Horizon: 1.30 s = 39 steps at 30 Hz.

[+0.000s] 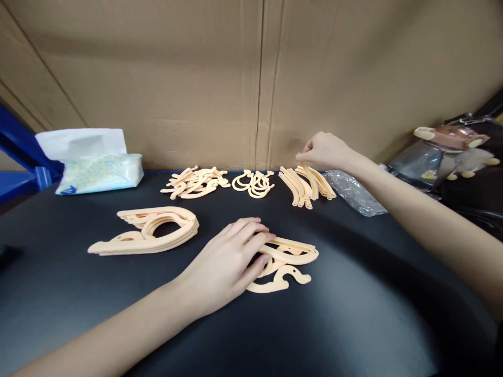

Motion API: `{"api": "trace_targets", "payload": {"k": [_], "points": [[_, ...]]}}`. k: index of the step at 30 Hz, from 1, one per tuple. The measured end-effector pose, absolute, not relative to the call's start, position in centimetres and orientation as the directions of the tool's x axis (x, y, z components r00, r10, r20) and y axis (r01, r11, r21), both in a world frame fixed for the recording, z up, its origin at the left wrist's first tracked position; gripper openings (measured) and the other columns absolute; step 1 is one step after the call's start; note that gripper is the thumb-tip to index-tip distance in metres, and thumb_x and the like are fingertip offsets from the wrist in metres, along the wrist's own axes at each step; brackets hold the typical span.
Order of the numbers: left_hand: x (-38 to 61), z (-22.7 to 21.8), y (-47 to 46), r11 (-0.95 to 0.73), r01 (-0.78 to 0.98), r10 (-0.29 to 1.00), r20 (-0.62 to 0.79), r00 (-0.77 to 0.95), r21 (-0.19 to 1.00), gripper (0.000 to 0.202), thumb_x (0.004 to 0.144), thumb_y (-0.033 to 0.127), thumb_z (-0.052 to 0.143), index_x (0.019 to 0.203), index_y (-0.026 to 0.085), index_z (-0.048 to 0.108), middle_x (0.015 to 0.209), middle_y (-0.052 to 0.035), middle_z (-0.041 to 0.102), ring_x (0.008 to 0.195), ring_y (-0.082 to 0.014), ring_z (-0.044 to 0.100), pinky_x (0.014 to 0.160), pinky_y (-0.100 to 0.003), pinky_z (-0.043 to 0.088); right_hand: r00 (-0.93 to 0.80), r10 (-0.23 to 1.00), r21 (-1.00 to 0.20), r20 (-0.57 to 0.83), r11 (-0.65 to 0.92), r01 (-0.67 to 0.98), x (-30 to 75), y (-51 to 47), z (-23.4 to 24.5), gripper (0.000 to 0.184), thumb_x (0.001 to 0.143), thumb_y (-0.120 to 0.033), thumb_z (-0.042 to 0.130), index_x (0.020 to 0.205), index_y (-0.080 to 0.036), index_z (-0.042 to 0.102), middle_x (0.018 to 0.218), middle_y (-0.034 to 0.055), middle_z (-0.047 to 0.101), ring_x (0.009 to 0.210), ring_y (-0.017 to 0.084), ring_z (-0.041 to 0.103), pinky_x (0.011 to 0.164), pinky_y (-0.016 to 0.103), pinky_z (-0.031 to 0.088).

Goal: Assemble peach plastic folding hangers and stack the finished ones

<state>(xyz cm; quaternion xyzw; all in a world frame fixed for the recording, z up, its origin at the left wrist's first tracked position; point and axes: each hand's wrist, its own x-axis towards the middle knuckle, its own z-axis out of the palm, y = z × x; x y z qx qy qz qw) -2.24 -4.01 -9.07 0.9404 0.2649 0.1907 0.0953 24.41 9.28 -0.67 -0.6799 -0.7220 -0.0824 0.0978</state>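
My left hand (231, 256) lies on a peach plastic hanger piece (288, 264) near the middle of the black table (353, 314), its fingers curled over the piece's left end. My right hand (324, 149) reaches to the far side and pinches one curved peach strip from a pile of curved strips (304, 186). A stack of assembled peach hangers (151, 233) lies to the left of my left hand. Farther back sit a pile of hook pieces (255, 183) and a pile of mixed small peach parts (194, 183).
A cardboard wall (251, 78) closes off the back of the table. A tissue pack (96, 165) stands at the back left beside a blue frame (19, 152). A crumpled clear plastic bag (353, 193) and a plush toy (456, 146) sit at the right.
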Motion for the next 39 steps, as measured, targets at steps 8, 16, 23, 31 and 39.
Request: {"api": "trace_targets", "payload": {"k": [8, 16, 23, 31, 39], "points": [[-2.3, -9.1, -4.1, -0.83, 0.479, 0.553, 0.307, 0.775, 0.285, 0.027, 0.1, 0.025, 0.043, 0.123, 0.017, 0.054, 0.126, -0.0088, 0.057, 0.129, -0.026, 0.041, 0.105, -0.044, 0.041, -0.068, 0.982, 0.172, 0.175, 0.038, 0.984, 19.2, 10.2, -1.5, 0.036, 0.076, -0.031, 0.065, 0.102, -0.008, 0.072, 0.095, 0.0183, 0.072, 0.09, 0.032, 0.067, 0.069, 0.035, 0.048], [-2.3, -8.7, -4.0, -0.825, 0.484, 0.557, 0.277, 0.783, 0.293, 0.027, 0.099, 0.022, 0.043, 0.122, 0.016, 0.055, 0.127, -0.0095, 0.057, 0.13, -0.0268, 0.04, 0.106, -0.045, 0.04, -0.186, 0.973, 0.282, 0.134, 0.143, 0.949, 18.3, 11.2, -3.8, 0.036, 0.079, -0.037, 0.068, 0.104, -0.012, 0.073, 0.096, 0.017, 0.073, 0.093, 0.032, 0.067, 0.073, 0.035, 0.046], [-2.3, -8.8, -4.2, -0.828, 0.476, 0.553, 0.292, 0.78, 0.295, 0.027, 0.099, 0.023, 0.042, 0.121, 0.016, 0.056, 0.125, -0.0093, 0.058, 0.128, -0.0268, 0.042, 0.104, -0.045, 0.042, -0.271, 0.947, 0.333, 0.173, 0.203, 0.921, 20.2, 10.8, -4.1, 0.026, 0.087, -0.029, 0.054, 0.097, -0.011, 0.07, 0.09, 0.0156, 0.072, 0.084, 0.028, 0.065, 0.066, 0.033, 0.042], [-2.2, -8.9, -4.0, -0.824, 0.491, 0.56, 0.283, 0.779, 0.282, 0.028, 0.098, 0.023, 0.044, 0.124, 0.017, 0.054, 0.126, -0.0091, 0.058, 0.129, -0.027, 0.043, 0.104, -0.045, 0.042, -0.425, 0.867, 0.429, 0.259, 0.291, 0.855, 20.9, 9.4, -6.4, 0.033, 0.092, -0.03, 0.05, 0.115, -0.008, 0.057, 0.115, 0.0183, 0.06, 0.107, 0.03, 0.053, 0.082, 0.036, 0.037], [-2.2, -8.8, -4.0, -0.819, 0.492, 0.566, 0.278, 0.776, 0.295, 0.029, 0.099, 0.024, 0.042, 0.124, 0.016, 0.055, 0.126, -0.0094, 0.058, 0.129, -0.0269, 0.042, 0.105, -0.046, 0.042, -0.496, 0.833, 0.522, 0.244, 0.318, 0.791, 23.3, 9.4, -6.9, 0.024, 0.092, -0.022, 0.047, 0.108, -0.007, 0.059, 0.11, 0.0198, 0.058, 0.101, 0.031, 0.052, 0.079, 0.037, 0.032]]}}
